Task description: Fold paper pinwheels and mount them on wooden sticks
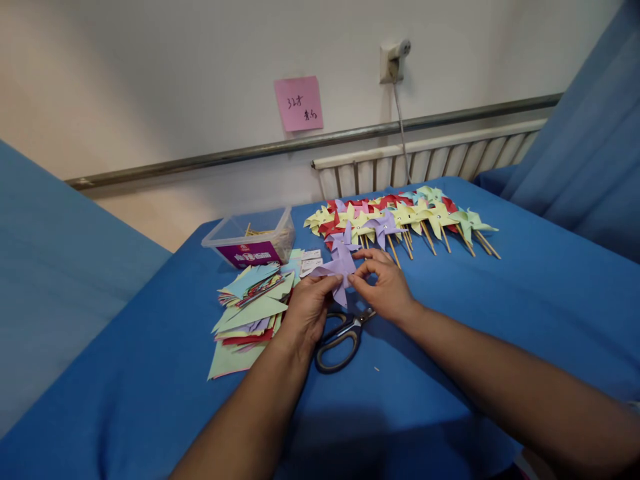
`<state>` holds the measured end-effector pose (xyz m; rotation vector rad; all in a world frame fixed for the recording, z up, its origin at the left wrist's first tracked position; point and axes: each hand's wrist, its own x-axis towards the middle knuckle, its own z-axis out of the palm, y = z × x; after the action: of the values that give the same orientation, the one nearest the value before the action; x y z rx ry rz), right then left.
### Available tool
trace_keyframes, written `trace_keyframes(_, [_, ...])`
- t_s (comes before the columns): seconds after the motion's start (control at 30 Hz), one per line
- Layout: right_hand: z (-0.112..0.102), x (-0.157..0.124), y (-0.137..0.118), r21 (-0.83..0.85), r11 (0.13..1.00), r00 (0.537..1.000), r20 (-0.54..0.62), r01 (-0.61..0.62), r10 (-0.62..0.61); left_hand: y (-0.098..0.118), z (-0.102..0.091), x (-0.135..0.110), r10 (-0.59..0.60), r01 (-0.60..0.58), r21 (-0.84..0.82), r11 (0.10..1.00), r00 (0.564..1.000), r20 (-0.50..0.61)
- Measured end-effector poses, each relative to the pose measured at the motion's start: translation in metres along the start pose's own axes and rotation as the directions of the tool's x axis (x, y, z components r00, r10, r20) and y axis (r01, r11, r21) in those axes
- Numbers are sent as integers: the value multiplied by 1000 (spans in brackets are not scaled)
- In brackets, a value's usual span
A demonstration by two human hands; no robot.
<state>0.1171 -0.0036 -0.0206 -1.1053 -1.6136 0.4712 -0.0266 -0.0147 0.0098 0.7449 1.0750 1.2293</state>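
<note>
A purple paper pinwheel (341, 261) is held up between my two hands, its blades folded in. My left hand (311, 303) grips its lower left side with thumb and fingers. At its centre, my right hand (381, 281) pinches with thumb and forefinger; whether a small pin is between those fingertips I cannot make out. Directly below lie dark-handled scissors (340, 343), blades pointing to the upper right and partly hidden. Left of my hands is a stack of coloured paper sheets (253, 313), some cut. Small white cards (311, 261) lie behind my left hand.
Finished pinwheels on sticks (400, 217) lie piled at the back of the blue-covered table (475, 320). A clear plastic box (250, 233) with thin sticks stands at back left. Behind are a radiator (430, 157), a rail (240, 155) and a plugged-in cable (401, 127).
</note>
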Motion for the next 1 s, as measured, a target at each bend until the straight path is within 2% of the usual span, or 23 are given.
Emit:
trace_keyframes(0.43, [1, -2, 1, -1, 1000, 999, -20, -29, 29, -3, -2, 2, 36, -35, 78, 996, 999, -9])
trace_keyframes(0.77, [4, -3, 2, 39, 994, 994, -22, -105, 106, -4, -4, 3, 21, -19, 97, 995, 1000, -19])
trace_keyframes(1.0, [6, -3, 0, 99, 978, 983, -3, -185, 186, -6, -5, 4, 1, -2, 81, 997, 1000, 14])
